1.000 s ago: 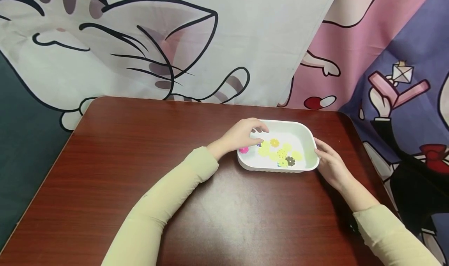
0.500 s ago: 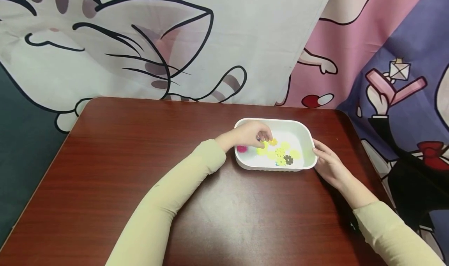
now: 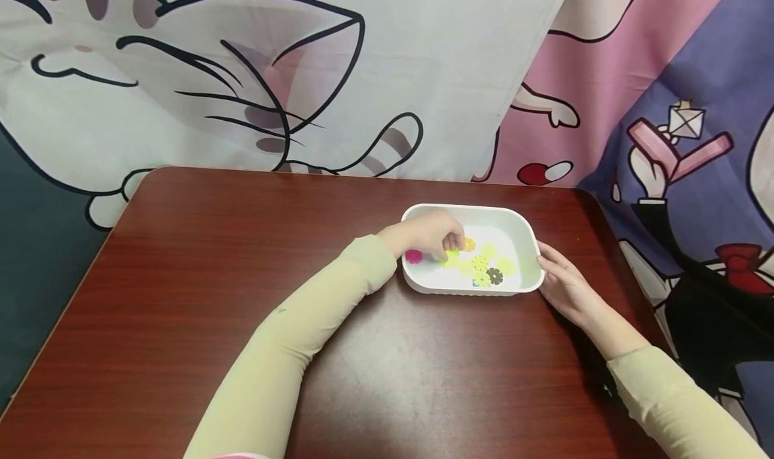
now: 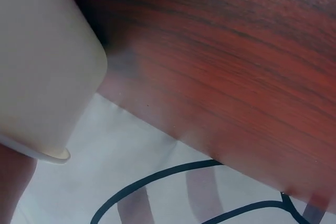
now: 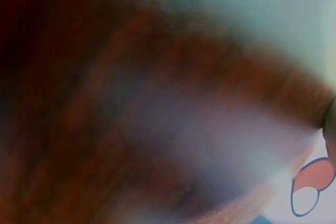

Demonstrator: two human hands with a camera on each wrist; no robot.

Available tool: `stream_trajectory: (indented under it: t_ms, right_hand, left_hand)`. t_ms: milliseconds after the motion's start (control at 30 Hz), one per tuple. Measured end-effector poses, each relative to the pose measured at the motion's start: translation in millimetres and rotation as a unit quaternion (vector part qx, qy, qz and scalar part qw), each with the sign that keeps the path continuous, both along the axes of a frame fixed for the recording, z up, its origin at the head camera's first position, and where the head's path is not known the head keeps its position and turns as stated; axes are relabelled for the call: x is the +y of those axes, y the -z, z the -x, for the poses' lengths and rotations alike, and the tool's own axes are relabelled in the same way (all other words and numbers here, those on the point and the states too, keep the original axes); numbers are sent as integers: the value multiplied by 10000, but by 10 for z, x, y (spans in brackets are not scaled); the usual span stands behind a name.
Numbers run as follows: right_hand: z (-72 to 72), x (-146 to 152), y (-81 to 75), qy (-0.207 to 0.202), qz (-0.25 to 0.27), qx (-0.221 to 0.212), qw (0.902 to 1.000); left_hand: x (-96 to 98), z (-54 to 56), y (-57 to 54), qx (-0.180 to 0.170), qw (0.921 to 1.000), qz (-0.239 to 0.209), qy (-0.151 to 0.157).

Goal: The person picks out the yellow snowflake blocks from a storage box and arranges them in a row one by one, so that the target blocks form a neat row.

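On the tabletop stands a white tray (image 3: 444, 285) with rounded corners. Several thin flower-shaped pieces lie in it: mostly yellow pieces (image 3: 480, 263), an orange piece (image 3: 469, 244), a dark piece (image 3: 494, 275) and a pink piece (image 3: 414, 257) at the left end. My left hand (image 3: 426, 233) reaches over the left rim, fingers curled down onto the yellow pieces; I cannot tell whether it pinches one. My right hand (image 3: 567, 285) holds the tray's right end, thumb at the rim. The left wrist view shows the tray's outer wall (image 4: 47, 66); the right wrist view is mostly blurred.
A reddish-brown wooden table (image 3: 242, 257) carries the tray near its far right part. Behind it hangs a white cloth (image 3: 459, 76) with a cat drawing, and a pink and blue printed cloth (image 3: 635, 89) is at the right.
My left hand has moved right and down into the tray, its spread fingers now curled. A small purple piece near the thumb is now out of sight. My right hand stays at the tray's end.
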State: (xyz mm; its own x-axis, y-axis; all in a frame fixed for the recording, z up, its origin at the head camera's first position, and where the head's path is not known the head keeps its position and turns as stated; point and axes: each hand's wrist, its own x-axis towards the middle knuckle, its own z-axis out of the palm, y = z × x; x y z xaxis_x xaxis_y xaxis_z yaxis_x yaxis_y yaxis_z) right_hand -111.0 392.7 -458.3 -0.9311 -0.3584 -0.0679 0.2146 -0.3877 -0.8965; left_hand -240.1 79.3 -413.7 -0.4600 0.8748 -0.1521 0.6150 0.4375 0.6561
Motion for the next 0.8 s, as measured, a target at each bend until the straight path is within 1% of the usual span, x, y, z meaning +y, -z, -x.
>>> stream_trajectory:
  t_ms: [133, 333, 500, 700, 800]
  right_hand:
    - [-8, -12, -7, 16, -60, 56, 10000]
    - [-13, 0, 16, -11, -163, 151, 9998]
    - [-21, 16, 36, -67, -60, 151, 9998]
    - [-15, 4, 39, -34, -23, 153, 9999]
    - [-8, 7, 41, -28, -64, 177, 9998]
  left_hand:
    - [6, -22, 6, 161, 9997, 151, 45]
    - [22, -64, 9, 632, 9967, 483, 178]
    - [30, -98, -1, 885, 9935, 688, 186]
    - [21, -102, -3, 966, 9924, 743, 152]
    - [19, -102, -1, 958, 9929, 696, 114]
